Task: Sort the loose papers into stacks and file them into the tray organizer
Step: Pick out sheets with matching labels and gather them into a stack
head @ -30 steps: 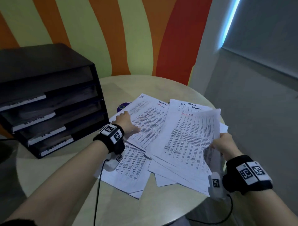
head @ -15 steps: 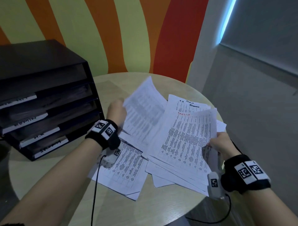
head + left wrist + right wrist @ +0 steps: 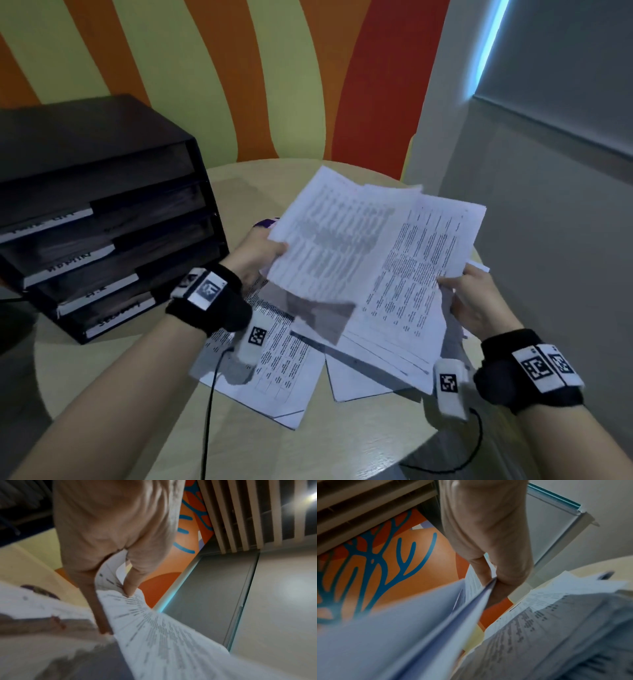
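My left hand [image 3: 255,251] pinches the near-left edge of a printed sheet [image 3: 329,240] lifted above the round counter [image 3: 102,387], thumb on top, while my right hand [image 3: 476,305] grips the right edge of a thin stack of printed pages [image 3: 414,274]; the two seem to overlap, though blur hides whether they touch. More loose papers [image 3: 274,370] lie on the counter beneath. The black tray organizer [image 3: 102,219] stands at the left, well apart from my hands.

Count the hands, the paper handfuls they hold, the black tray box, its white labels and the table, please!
Hands: 2, left hand, right hand
Paper handfuls: 2, left handful, right handful
Tray organizer: 1
White labels: 4
Table: 1
Total: 10
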`<state>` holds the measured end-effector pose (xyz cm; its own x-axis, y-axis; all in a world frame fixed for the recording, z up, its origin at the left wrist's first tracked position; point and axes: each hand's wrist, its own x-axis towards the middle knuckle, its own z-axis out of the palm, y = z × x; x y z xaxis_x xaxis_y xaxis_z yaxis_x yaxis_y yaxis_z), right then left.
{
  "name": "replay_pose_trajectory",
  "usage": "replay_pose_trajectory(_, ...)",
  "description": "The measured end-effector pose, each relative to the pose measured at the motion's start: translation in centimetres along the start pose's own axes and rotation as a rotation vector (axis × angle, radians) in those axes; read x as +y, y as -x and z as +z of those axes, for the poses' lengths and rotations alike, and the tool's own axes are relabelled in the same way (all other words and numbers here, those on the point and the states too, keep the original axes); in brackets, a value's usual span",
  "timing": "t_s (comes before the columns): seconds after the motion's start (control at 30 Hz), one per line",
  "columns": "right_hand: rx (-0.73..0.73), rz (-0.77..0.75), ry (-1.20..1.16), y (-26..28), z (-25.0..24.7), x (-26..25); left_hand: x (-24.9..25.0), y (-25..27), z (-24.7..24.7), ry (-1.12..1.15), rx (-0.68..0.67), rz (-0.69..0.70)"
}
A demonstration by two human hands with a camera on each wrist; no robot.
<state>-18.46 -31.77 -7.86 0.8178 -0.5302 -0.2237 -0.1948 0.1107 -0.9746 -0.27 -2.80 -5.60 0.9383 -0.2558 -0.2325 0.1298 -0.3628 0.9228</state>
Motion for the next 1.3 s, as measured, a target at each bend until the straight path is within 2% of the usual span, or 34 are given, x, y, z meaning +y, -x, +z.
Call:
replay_pose_trajectory(0.03,-0.041,0.004,-0.064,0.1,0.2,-0.2,-0.6,0.2,0.8,-0.008,-0.052,-0.025)
replay_pose_trajectory(0.13,0.040,0.059,-0.153,-0.2,1.1,-0.7,-1.3,0.9,2.9,-0.045,-0.135,-0.058)
replay_pose_trajectory(0.2,0.032,0.052,-0.194,-0.3,1.9,-1.1,-1.4,1.4,3.9,-0.025,-0.158,-0.066)
replay_pose_trajectory(0.3,0.008,0.034,-0.062,-0.1,2.9,-1.1,-1.1,2.0,4.6,-0.044,-0.229,-0.010)
replay_pose_trajectory(0.43,0.041,-0.096,0.180,-0.4,3.3,-1.1,0.3,2.9,4.5,-0.210,-0.342,0.117)
replay_pose_trajectory(0.57,0.115,-0.294,0.197,0.2,3.7,-3.7,2.6,3.3,3.6,-0.111,-0.372,0.189)
replay_pose_trajectory(0.63,0.139,-0.406,0.115,0.6,3.9,-5.3,4.1,3.5,3.2,-0.060,-0.353,0.258)
replay_pose_trajectory(0.73,0.136,-0.533,-0.037,1.4,4.1,-7.6,6.0,3.3,2.5,0.137,-0.312,0.345)
replay_pose_trajectory(0.83,0.097,-0.630,-0.153,2.6,4.6,-9.4,7.3,3.0,2.4,0.189,-0.195,0.387)
replay_pose_trajectory(0.93,0.021,-0.627,-0.173,3.0,4.9,-9.3,7.6,3.5,3.1,0.283,-0.102,0.430)
replay_pose_trajectory(1.03,-0.026,-0.600,-0.186,3.7,5.2,-7.6,5.8,3.3,4.2,0.304,-0.039,0.433)
replay_pose_trajectory(1.1,-0.061,-0.623,-0.095,4.1,5.3,-6.1,4.3,2.9,4.8,0.305,0.000,0.404)
replay_pose_trajectory(1.2,-0.043,-0.608,0.020,4.6,5.5,-4.8,3.1,2.4,5.0,0.314,0.062,0.351)
replay_pose_trajectory(1.3,-0.024,-0.614,-0.018,5.1,5.3,-4.7,3.4,2.2,4.7,0.366,0.076,0.387)
